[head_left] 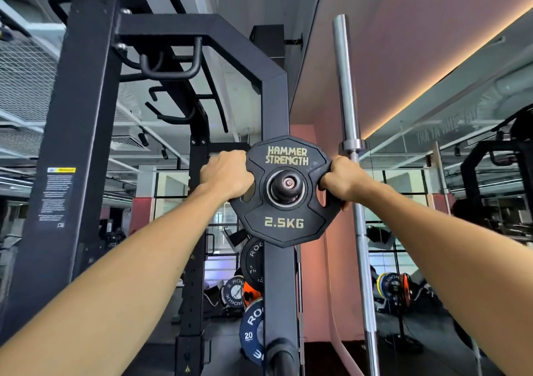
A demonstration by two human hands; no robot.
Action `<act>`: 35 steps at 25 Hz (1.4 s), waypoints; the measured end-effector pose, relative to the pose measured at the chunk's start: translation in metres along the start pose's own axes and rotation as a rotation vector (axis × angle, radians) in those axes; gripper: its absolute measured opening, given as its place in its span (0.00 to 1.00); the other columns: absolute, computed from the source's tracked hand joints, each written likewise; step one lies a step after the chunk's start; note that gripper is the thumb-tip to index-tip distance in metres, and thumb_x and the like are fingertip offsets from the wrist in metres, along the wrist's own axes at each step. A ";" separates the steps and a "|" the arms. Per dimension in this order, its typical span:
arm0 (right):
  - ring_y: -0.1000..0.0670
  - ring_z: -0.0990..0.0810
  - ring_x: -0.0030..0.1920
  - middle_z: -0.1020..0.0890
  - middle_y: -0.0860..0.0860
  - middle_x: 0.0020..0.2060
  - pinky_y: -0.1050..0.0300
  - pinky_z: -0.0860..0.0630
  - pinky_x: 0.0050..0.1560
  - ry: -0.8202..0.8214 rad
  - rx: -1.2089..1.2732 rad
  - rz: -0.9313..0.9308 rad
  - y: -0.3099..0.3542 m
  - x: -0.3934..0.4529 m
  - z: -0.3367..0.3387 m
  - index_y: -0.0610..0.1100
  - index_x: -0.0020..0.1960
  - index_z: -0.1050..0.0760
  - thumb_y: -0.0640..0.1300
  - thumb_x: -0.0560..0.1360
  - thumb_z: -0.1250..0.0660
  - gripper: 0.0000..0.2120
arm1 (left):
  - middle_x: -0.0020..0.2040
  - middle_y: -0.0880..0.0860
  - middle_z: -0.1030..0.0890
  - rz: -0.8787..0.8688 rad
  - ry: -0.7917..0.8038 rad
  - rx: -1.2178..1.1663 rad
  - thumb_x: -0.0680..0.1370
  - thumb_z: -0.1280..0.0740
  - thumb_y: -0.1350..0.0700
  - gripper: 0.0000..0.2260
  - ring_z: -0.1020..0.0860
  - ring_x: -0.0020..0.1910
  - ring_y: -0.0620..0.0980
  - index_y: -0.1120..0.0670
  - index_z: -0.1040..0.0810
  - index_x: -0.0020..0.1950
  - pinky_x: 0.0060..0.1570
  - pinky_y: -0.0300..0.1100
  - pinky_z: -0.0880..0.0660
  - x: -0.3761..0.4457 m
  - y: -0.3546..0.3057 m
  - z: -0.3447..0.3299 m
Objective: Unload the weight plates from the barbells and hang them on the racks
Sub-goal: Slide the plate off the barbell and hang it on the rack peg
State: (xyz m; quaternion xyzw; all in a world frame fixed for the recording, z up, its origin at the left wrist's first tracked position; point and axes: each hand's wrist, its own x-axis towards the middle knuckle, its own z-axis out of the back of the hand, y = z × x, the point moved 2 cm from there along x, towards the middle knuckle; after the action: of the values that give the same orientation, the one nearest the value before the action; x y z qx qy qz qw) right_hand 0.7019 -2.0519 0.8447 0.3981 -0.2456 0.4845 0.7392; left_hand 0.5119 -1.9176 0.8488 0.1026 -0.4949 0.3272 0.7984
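A black 2.5 kg weight plate (284,223) marked Hammer Strength sits around a storage peg (288,183) on the rack's black upright post (278,110). My left hand (226,175) grips the plate's left edge, fingers curled into its grip hole. My right hand (341,181) grips the right edge the same way. Both arms reach forward and up from the frame's bottom corners.
A bare silver barbell (350,133) stands upright just right of the plate. Lower on the post hang black and blue Rogue plates (251,326), with another peg (281,352) below. A thick rack column (75,156) rises at left. A mirror wall (461,202) is at right.
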 end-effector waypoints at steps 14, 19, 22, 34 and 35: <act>0.42 0.23 0.18 0.20 0.43 0.24 0.59 0.27 0.24 0.009 0.100 -0.029 -0.056 0.085 -0.096 0.41 0.35 0.26 0.43 0.64 0.41 0.07 | 0.53 0.54 0.19 0.041 -0.008 0.026 0.74 0.39 0.56 0.08 0.25 0.48 0.60 0.50 0.26 0.51 0.44 0.47 0.34 0.071 0.025 -0.111; 0.39 0.21 0.20 0.21 0.44 0.21 0.54 0.25 0.25 0.020 0.166 -0.039 -0.057 0.085 -0.099 0.39 0.35 0.28 0.43 0.63 0.44 0.09 | 0.50 0.55 0.20 0.064 -0.024 0.032 0.74 0.39 0.56 0.10 0.25 0.45 0.60 0.50 0.30 0.54 0.43 0.48 0.34 0.073 0.025 -0.115; 0.40 0.19 0.26 0.19 0.43 0.30 0.44 0.20 0.38 -0.016 0.087 -0.109 -0.053 0.066 -0.101 0.42 0.47 0.34 0.49 0.72 0.44 0.11 | 0.47 0.60 0.21 0.008 0.028 0.038 0.77 0.42 0.59 0.17 0.27 0.41 0.61 0.54 0.41 0.65 0.42 0.50 0.34 0.055 0.023 -0.116; 0.41 0.27 0.63 0.32 0.45 0.68 0.43 0.32 0.66 0.392 -0.088 -0.135 -0.055 -0.096 -0.106 0.45 0.70 0.37 0.60 0.74 0.35 0.31 | 0.64 0.54 0.25 0.028 0.500 0.023 0.75 0.37 0.35 0.23 0.24 0.57 0.55 0.42 0.33 0.66 0.55 0.50 0.26 -0.098 0.080 -0.062; 0.42 0.27 0.63 0.33 0.46 0.68 0.43 0.32 0.67 0.407 -0.079 -0.120 -0.049 -0.108 -0.105 0.47 0.70 0.36 0.62 0.72 0.35 0.32 | 0.65 0.53 0.25 0.040 0.508 0.024 0.73 0.36 0.33 0.24 0.25 0.59 0.55 0.41 0.32 0.65 0.57 0.51 0.27 -0.110 0.083 -0.055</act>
State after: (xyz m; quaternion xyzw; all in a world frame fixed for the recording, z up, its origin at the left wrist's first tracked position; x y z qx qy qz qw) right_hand 0.7002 -2.0321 0.6874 0.2766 -0.0860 0.5000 0.8161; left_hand 0.4672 -1.8738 0.7145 0.0166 -0.2764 0.3639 0.8893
